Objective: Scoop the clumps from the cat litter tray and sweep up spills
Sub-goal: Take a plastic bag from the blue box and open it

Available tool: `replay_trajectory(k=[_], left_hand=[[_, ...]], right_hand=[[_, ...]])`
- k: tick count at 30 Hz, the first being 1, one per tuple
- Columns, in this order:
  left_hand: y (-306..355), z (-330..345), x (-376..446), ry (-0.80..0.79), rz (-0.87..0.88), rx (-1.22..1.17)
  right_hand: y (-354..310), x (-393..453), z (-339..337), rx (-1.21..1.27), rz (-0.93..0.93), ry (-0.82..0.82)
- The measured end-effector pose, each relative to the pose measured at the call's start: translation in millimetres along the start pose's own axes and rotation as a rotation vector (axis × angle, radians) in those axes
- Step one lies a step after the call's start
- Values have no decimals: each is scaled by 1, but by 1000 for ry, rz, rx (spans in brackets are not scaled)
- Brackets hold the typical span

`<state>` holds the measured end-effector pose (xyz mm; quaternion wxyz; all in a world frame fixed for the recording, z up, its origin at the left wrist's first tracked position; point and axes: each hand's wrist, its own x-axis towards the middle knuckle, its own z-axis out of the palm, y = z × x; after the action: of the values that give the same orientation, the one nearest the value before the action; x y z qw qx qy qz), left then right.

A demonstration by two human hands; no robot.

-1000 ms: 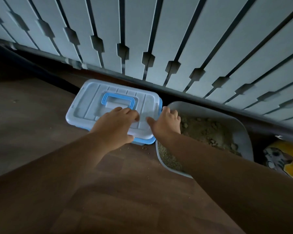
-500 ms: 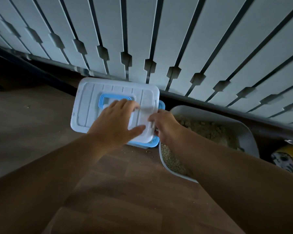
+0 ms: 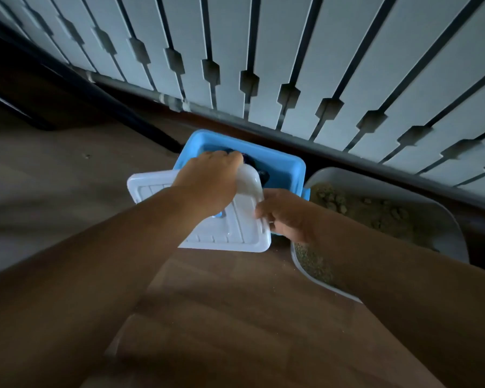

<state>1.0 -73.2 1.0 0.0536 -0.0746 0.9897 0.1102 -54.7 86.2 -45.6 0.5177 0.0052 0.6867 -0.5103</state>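
on the brown wood floor (image 3: 235, 317), close to the slatted white wall (image 3: 291, 51), a blue box (image 3: 289, 169) sits open with its white lid (image 3: 235, 231) pulled toward the camera and lying partly over the near side. the left hand (image 3: 207, 183) reaches over the lid into the box and closes around a pale white scoop-like thing (image 3: 249, 180); what else lies in the box is too dark to tell. the right hand (image 3: 286, 214) pinches the lid's right edge between thumb and fingers. just to the right of that hand, touching the box's corner, stands the grey litter tray (image 3: 443, 231), holding sandy litter with clumps (image 3: 333, 200) near its far end. a few grains lie scattered on the floor beside the tray.
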Motion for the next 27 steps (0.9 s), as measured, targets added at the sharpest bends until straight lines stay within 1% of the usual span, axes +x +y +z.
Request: replay_trajectory(k=[2, 4, 5, 6, 7, 8, 9, 13, 17, 19, 21, 23, 25, 27], left_hand=[[1, -2, -4, -123, 3, 34], [5, -1, -8, -258, 16, 118], [7, 1, -10, -323, 32, 163], [10, 4, -12, -382, 54, 198], [12, 8, -15, -429, 84, 221], [15, 14, -18, -464, 118, 244], [18, 20, -22, -485, 151, 270], [22, 46, -38, -530, 252, 369], [26, 63, -44, -575, 282, 406], [29, 66, -43, -545, 279, 407], [31, 65, -42, -504, 271, 389], [31, 62, -40, -489, 254, 353], [30, 59, -37, -489, 241, 322], [29, 58, -34, -453, 209, 275]], right_hand=[[-6, -1, -4, 39, -12, 14], [-13, 1, -9, 124, -46, 76], [-15, 3, -14, 141, -69, 143], [-17, 2, -18, 118, -98, 227], [-17, 2, -23, 42, -126, 324], [-15, 1, -28, -66, -148, 397], [-13, 0, -31, -198, -163, 434], [-5, 6, -31, -598, -148, 558], [-1, 5, -12, -1000, -138, 500], [3, 5, -2, -1191, -155, 461], [8, 9, 3, -1373, -168, 459], [11, 14, 4, -1452, -124, 464], [12, 17, 3, -1455, -75, 456], [12, 18, 4, -1451, -44, 455]])
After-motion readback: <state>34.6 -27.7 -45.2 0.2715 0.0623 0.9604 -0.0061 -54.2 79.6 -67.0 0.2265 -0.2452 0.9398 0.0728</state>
